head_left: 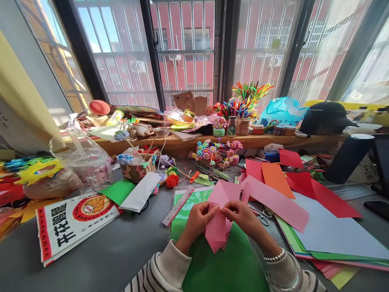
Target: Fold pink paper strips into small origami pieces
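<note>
Folded pink paper (216,233) is pinched between both hands over a green sheet (231,265). My left hand (199,219) grips its left side with thumb and fingers closed. From the right, my right hand (240,215) pinches the same paper close to its middle, the two thumbs almost touching. Part of the folds is hidden behind the fingers. A pink ruler (178,207) lies left of the hands. Scissors (263,219) rest just right of my right hand, partly under a long pink strip (279,202).
Coloured sheets (343,239) are stacked at the right, beside a dark bottle (349,158). A printed paper bag (77,223) lies at the left, near a plastic-wrapped cup (91,166). Craft flowers (209,154) and a cluttered sill (182,142) stand behind.
</note>
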`<state>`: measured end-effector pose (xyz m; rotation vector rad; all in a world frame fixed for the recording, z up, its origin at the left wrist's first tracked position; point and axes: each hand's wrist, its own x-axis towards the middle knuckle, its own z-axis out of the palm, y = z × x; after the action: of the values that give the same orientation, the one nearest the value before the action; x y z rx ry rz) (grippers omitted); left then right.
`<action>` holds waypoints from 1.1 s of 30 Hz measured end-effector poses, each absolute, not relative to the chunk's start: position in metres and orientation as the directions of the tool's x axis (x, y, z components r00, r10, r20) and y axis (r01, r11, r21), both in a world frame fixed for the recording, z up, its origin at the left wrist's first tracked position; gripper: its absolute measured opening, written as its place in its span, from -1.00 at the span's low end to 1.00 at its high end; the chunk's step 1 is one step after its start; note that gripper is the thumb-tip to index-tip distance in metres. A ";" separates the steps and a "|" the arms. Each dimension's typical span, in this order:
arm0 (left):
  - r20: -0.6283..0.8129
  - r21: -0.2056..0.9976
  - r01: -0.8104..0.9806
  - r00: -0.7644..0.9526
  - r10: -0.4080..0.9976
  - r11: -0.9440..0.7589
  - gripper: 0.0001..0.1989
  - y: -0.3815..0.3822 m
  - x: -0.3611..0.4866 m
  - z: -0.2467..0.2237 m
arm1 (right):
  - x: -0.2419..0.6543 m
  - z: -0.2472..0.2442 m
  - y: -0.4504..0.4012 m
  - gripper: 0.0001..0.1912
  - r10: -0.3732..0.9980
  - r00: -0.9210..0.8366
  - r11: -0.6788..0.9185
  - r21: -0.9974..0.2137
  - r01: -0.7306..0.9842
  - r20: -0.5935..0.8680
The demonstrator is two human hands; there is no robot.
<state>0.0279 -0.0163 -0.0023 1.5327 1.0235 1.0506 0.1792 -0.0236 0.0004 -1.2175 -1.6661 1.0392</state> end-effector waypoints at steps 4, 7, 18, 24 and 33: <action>0.044 0.995 0.069 0.289 0.956 -0.067 -0.71 -0.014 0.028 -0.002 | 0.178 0.002 -0.024 -0.77 0.972 -0.151 0.225 -0.911 0.345 0.182; 0.000 0.997 0.071 0.300 0.954 -0.023 -0.70 -0.012 0.027 -0.003 | 0.179 0.004 -0.025 -0.77 0.971 -0.126 0.233 -0.908 0.349 0.201; 0.060 0.985 0.128 0.380 0.923 -0.117 -0.69 -0.013 0.023 -0.004 | 0.179 0.005 -0.025 -0.77 0.932 -0.270 0.326 -0.888 0.324 0.244; 0.054 0.992 0.091 0.365 0.929 -0.093 -0.66 -0.015 0.024 -0.002 | 0.170 0.003 -0.027 -0.75 0.929 -0.182 0.368 -0.843 0.392 0.321; 0.022 0.999 0.032 0.441 0.897 -0.040 -0.73 -0.014 0.023 -0.007 | 0.163 -0.011 -0.022 -0.63 0.902 -0.101 0.406 -0.742 0.533 0.421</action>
<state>0.0234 -0.0142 -0.0067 1.4436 0.8777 0.8683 0.1625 -0.0222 -0.0109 -1.2498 -1.7663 0.5164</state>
